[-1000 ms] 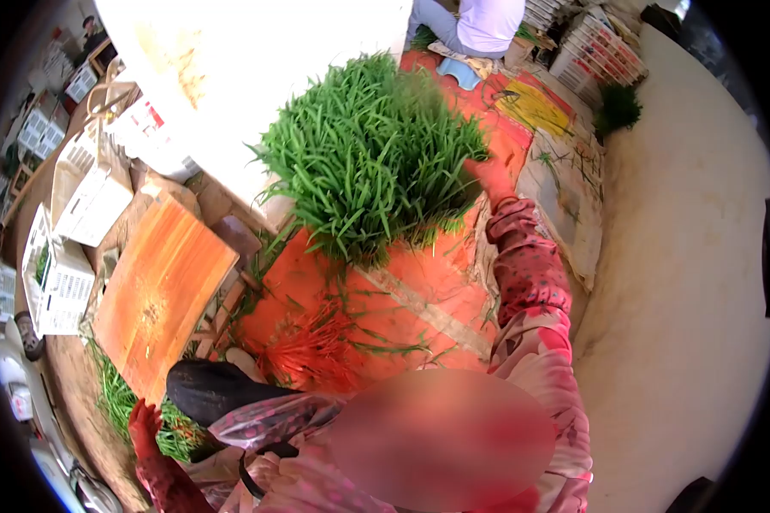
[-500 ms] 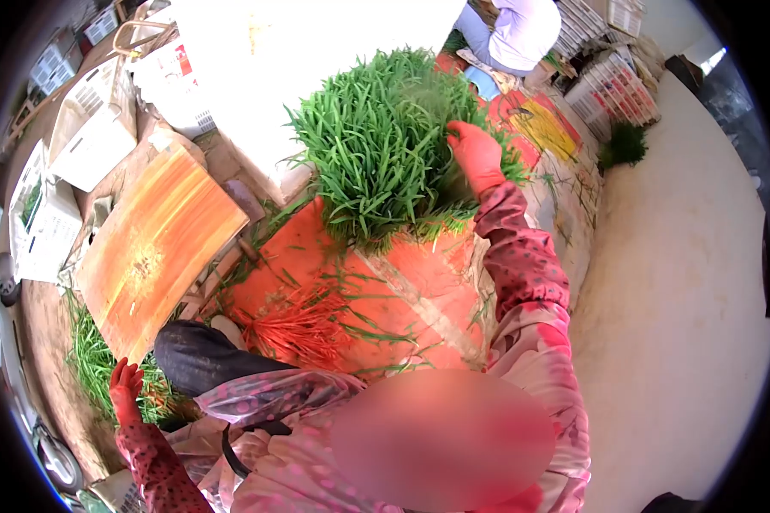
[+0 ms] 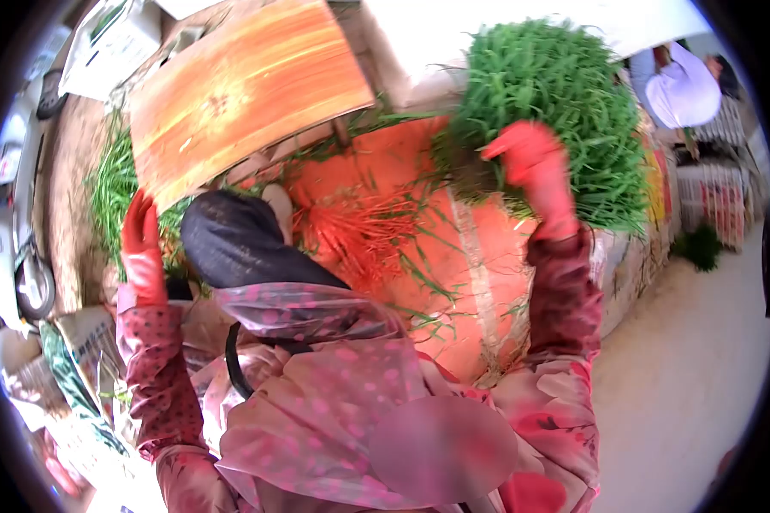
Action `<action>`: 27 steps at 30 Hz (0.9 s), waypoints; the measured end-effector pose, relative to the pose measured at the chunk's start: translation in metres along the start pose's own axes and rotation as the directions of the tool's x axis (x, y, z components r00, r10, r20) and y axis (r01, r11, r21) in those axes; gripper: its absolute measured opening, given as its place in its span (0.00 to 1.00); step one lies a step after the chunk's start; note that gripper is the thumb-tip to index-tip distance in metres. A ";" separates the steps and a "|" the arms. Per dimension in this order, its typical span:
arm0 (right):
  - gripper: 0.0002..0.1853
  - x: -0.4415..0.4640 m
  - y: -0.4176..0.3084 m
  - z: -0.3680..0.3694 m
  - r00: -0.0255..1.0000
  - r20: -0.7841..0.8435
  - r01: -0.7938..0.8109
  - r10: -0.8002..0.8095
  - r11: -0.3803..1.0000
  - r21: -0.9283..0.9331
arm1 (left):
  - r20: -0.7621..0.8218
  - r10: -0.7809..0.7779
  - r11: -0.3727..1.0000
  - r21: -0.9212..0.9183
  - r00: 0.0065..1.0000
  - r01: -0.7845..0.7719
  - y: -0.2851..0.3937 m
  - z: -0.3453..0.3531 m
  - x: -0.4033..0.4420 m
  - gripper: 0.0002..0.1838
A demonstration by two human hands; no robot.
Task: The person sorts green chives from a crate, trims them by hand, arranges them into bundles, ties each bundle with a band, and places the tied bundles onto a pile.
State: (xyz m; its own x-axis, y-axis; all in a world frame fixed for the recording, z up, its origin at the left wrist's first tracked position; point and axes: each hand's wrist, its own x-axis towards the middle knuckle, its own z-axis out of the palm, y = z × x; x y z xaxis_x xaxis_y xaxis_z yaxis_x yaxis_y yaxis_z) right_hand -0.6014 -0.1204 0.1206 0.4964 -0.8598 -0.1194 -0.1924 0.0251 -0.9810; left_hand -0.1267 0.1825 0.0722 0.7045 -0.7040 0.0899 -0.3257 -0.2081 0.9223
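My right hand (image 3: 535, 167), in a red glove, is at the near left side of a big heap of long-leaved greens (image 3: 565, 111). Motion smears its fingers, and a dark blur beside them hides whether they hold anything. My left hand (image 3: 142, 244), also red-gloved, is raised near the lower left corner of an orange wood-grain board (image 3: 248, 90). Its fingers are stretched out with nothing in them. A bundle of thin red strips (image 3: 355, 227) lies on the orange surface (image 3: 436, 342) between my hands, among loose green leaves.
More greens (image 3: 111, 184) lie on the ground at the left, under the board's edge. A white crate (image 3: 115, 47) stands at the upper left. Another person (image 3: 680, 90) bends over at the upper right, near stacked crates (image 3: 712, 201). My dark-trousered knee (image 3: 239, 239) is beside the board.
The view has swung left and down, so the board and heap appear higher and farther right. My right hand has moved from the heap's right side to its near left side. My left hand stays open.
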 end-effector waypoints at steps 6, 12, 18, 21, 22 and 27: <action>0.10 -0.038 0.220 0.170 0.686 0.393 -0.600 0.613 0.782 -0.171 | 0.256 0.272 0.824 0.437 0.928 -0.362 0.067 0.059 -0.032 0.26; 0.15 -0.016 0.313 0.247 0.870 0.023 -0.430 0.492 0.782 -0.452 | 0.209 0.222 0.843 0.450 0.952 -0.295 0.052 0.057 -0.029 0.25; 0.25 -0.002 0.340 0.318 0.803 0.088 -0.461 0.590 0.707 -0.537 | 0.173 0.195 0.857 0.449 0.965 -0.254 0.043 0.036 -0.031 0.25; 0.29 -0.013 0.337 0.333 0.882 0.174 -0.286 0.437 0.792 -0.539 | 0.164 0.167 0.858 0.461 0.972 -0.226 0.041 0.029 -0.031 0.26; 0.29 -0.014 0.336 0.337 0.923 0.217 -0.164 0.318 0.835 -0.526 | 0.177 0.180 0.851 0.466 0.968 -0.244 0.039 0.026 -0.031 0.26; 0.16 -0.014 0.310 0.330 0.822 0.107 -0.423 0.560 0.725 -0.544 | 0.229 0.216 0.859 0.419 0.949 -0.296 0.036 0.034 -0.020 0.27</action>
State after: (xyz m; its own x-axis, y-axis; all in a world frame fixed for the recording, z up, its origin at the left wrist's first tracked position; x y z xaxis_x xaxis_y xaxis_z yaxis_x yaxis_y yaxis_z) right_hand -0.3885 0.0678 -0.2323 0.3909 -0.6379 -0.6635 -0.8097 0.1046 -0.5775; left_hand -0.1740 0.1660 0.0912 0.4542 -0.8685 0.1984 -0.7521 -0.2545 0.6079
